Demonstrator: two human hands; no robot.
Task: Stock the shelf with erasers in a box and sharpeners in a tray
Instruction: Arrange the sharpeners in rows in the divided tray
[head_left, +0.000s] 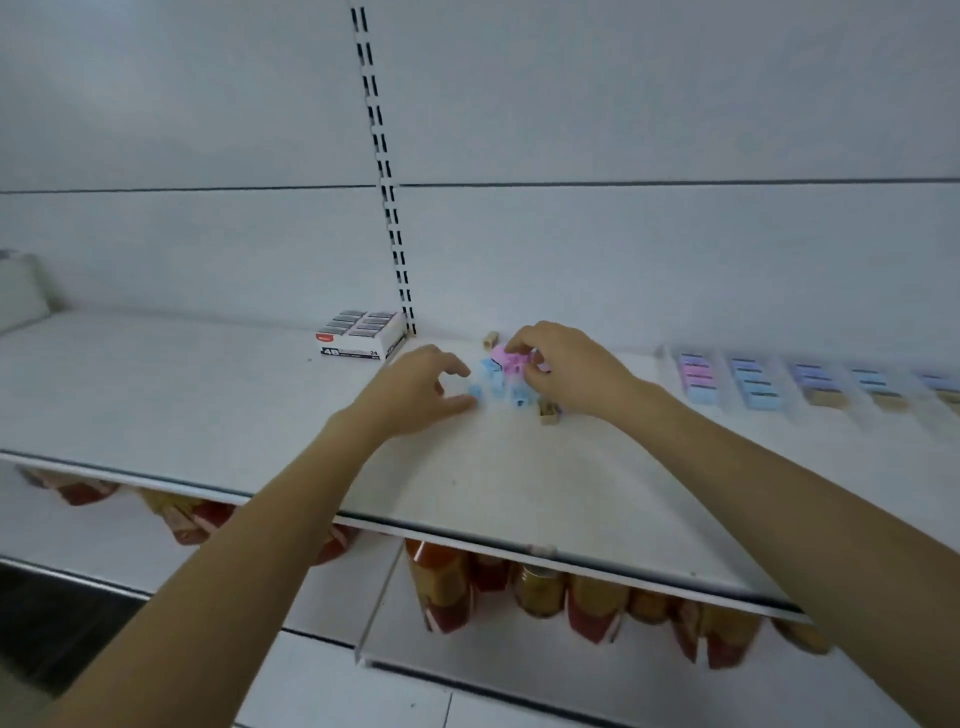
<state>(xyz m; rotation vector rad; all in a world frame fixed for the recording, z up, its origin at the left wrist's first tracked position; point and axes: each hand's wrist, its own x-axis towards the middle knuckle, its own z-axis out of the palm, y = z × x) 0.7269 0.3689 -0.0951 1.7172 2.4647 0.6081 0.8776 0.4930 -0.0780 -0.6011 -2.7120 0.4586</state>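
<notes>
- On the shelf (208, 395), between both hands, a small heap of sharpeners (501, 371) is seen
- Left hand (415, 389) is held spread, thumb and forefinger apart, with a blue piece just off its fingertips to the right
- Right hand (566, 369) is curled onto the pink ones, seemingly pinching one
- Tray (724, 384) is set rightward, so the right hand is judged nearer; eraser box (361, 335) is placed behind the left

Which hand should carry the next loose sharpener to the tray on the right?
Right, likely. The right hand seems to pinch a pink sharpener from the pile, and the tray lies to that side. The left hand hovers by the blue sharpeners, farther away, and would cross over.
</notes>
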